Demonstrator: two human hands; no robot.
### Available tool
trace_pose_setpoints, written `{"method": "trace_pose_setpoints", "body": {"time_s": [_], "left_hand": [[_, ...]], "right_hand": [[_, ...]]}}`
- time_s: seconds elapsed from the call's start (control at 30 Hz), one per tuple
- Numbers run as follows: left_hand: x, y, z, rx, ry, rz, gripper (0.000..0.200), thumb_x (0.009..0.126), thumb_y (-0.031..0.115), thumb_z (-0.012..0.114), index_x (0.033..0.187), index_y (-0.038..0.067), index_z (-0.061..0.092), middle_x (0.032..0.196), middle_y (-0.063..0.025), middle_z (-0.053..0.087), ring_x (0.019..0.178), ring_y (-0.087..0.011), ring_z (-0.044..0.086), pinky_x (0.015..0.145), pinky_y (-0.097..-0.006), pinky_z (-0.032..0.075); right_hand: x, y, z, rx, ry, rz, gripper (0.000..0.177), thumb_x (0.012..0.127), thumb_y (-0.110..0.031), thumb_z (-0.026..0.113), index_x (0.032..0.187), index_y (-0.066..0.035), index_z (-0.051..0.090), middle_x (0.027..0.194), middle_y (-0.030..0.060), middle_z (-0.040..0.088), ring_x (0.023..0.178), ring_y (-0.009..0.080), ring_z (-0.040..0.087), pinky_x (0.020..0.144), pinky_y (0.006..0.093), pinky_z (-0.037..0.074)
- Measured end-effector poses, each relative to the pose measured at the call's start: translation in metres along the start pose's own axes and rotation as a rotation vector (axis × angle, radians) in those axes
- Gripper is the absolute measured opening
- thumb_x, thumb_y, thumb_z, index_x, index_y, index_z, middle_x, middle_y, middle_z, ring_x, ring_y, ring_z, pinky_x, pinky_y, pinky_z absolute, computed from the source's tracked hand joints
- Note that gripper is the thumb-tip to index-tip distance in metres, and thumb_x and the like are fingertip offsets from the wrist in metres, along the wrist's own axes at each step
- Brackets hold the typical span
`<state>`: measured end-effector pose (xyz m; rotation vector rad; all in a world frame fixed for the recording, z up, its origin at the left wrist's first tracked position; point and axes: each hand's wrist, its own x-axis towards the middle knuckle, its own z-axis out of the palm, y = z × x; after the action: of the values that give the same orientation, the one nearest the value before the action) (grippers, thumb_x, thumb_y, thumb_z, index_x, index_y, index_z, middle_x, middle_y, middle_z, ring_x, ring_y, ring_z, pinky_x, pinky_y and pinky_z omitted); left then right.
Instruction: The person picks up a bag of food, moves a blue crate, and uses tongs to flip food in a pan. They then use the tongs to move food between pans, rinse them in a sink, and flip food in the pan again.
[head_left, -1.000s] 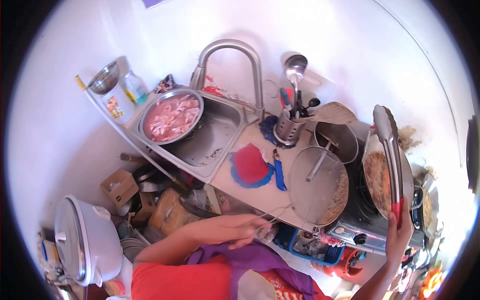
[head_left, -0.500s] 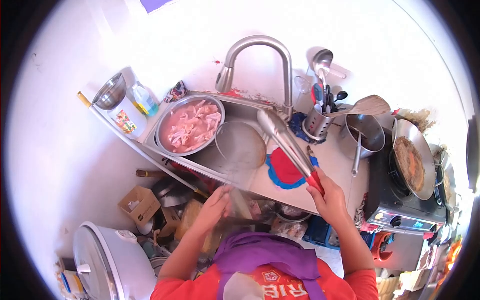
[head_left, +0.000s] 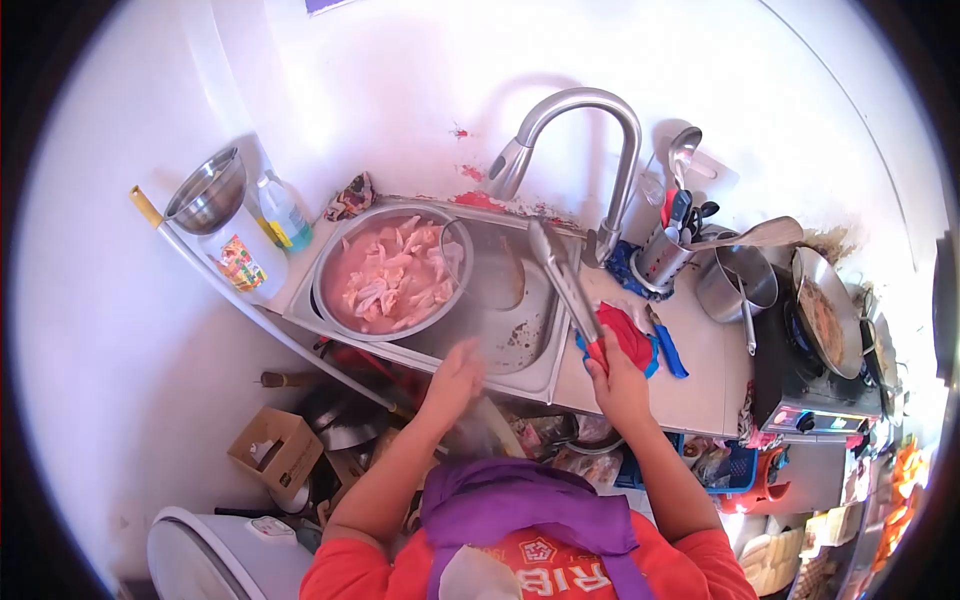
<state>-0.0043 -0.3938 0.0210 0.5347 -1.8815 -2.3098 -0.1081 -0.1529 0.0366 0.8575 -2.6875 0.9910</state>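
Observation:
My left hand (head_left: 457, 383) is closed, blurred by motion, before the sink's front edge. It grips what looks like a round mesh skimmer (head_left: 490, 258), see-through and smeared, whose rim overlaps the right side of a steel basin (head_left: 330, 305). Raw chicken pieces (head_left: 390, 275) lie in pinkish water in that basin. My right hand (head_left: 622, 385) is wrapped round the red handles of metal tongs (head_left: 565, 278). Their tips point up and away, over the right side of the sink (head_left: 515, 345). Beneath the tongs' handles, a red and blue cloth (head_left: 628, 335) lies on the counter.
A faucet (head_left: 630, 150) arches behind the sink. To the right are a blue-handled knife (head_left: 668, 347), a utensil holder (head_left: 662, 262), a saucepan (head_left: 735, 290) and a wok (head_left: 830, 310) on a stove (head_left: 815, 400). A steel bowl (head_left: 210, 190) and bottle (head_left: 285, 212) stand left.
The view has shifted. The skimmer has moved left, from over the sink to overlapping the basin. My right hand and the tongs have moved left, uncovering more of the knife.

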Motion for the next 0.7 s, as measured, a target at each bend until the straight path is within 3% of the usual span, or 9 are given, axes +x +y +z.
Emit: {"method": "trace_pose_setpoints", "body": {"time_s": [0.07,0.17,0.2,0.3,0.4,0.5,0.63,0.7], "left_hand": [[0.007,-0.007,-0.010,0.041,-0.003,0.019,0.033,0.101,0.016,0.038,0.130,0.001,0.040,0.073,-0.0007,0.040,0.060,-0.0100,0.039,0.057,-0.0230,0.035],[0.004,0.006,-0.008,-0.012,-0.074,-0.024,0.032,0.101,0.016,0.038,0.130,0.002,0.041,0.073,-0.0006,0.040,0.060,-0.0097,0.038,0.057,-0.0229,0.035],[0.005,-0.001,-0.011,-0.014,-0.073,-0.035,0.033,0.101,0.017,0.038,0.130,0.002,0.041,0.072,-0.0006,0.040,0.060,-0.0096,0.038,0.057,-0.0229,0.035],[0.012,-0.020,-0.019,-0.037,-0.060,-0.032,0.033,0.101,0.017,0.038,0.130,0.002,0.041,0.072,-0.0004,0.039,0.060,-0.0096,0.038,0.057,-0.0230,0.035],[0.007,-0.019,-0.018,-0.070,-0.078,-0.040,0.035,0.101,0.018,0.038,0.132,0.002,0.041,0.071,-0.0001,0.039,0.060,-0.0096,0.037,0.057,-0.0229,0.035],[0.003,0.003,-0.008,-0.124,-0.079,-0.078,0.036,0.102,0.019,0.038,0.133,0.002,0.040,0.071,0.0003,0.038,0.060,-0.0093,0.036,0.057,-0.0228,0.034],[0.012,-0.008,-0.015,-0.071,-0.054,-0.019,0.036,0.101,0.019,0.039,0.133,0.001,0.041,0.070,0.0005,0.038,0.059,-0.0088,0.036,0.057,-0.0226,0.034],[0.007,-0.006,-0.012,-0.044,-0.078,-0.003,0.036,0.101,0.019,0.039,0.133,0.001,0.041,0.070,0.0006,0.038,0.059,-0.0086,0.036,0.056,-0.0224,0.034]], "right_hand": [[0.000,-0.012,0.001,0.045,0.089,0.034,0.053,0.091,-0.024,0.055,0.138,-0.006,0.037,0.101,0.0213,0.064,0.088,0.0397,0.063,0.072,0.0473,0.050],[0.002,0.002,0.018,-0.174,-0.305,0.121,0.057,0.091,-0.024,0.055,0.141,-0.007,0.034,0.107,0.0215,0.063,0.091,0.0385,0.063,0.073,0.0467,0.050],[0.003,0.003,0.020,-0.116,-0.302,0.143,0.056,0.091,-0.024,0.054,0.141,-0.007,0.034,0.106,0.0219,0.063,0.089,0.0390,0.064,0.073,0.0472,0.050],[0.001,-0.009,0.017,0.000,-0.030,0.132,0.053,0.092,-0.024,0.053,0.138,-0.006,0.036,0.103,0.0206,0.065,0.088,0.0393,0.064,0.075,0.0477,0.050],[-0.003,-0.018,0.025,0.060,0.043,0.123,0.056,0.091,-0.027,0.055,0.141,-0.008,0.035,0.099,0.0250,0.064,0.088,0.0431,0.062,0.073,0.0479,0.049],[0.005,0.001,0.028,-0.149,-0.320,0.208,0.059,0.092,-0.026,0.054,0.143,-0.009,0.032,0.102,0.0247,0.063,0.087,0.0421,0.063,0.073,0.0471,0.049],[0.002,-0.007,0.024,-0.050,-0.010,0.102,0.056,0.092,-0.026,0.053,0.141,-0.008,0.033,0.103,0.0192,0.065,0.091,0.0383,0.063,0.076,0.0480,0.050],[0.001,-0.002,0.028,-0.150,-0.175,0.138,0.058,0.092,-0.027,0.053,0.142,-0.008,0.032,0.100,0.0223,0.064,0.088,0.0403,0.063,0.073,0.0475,0.049]]}}
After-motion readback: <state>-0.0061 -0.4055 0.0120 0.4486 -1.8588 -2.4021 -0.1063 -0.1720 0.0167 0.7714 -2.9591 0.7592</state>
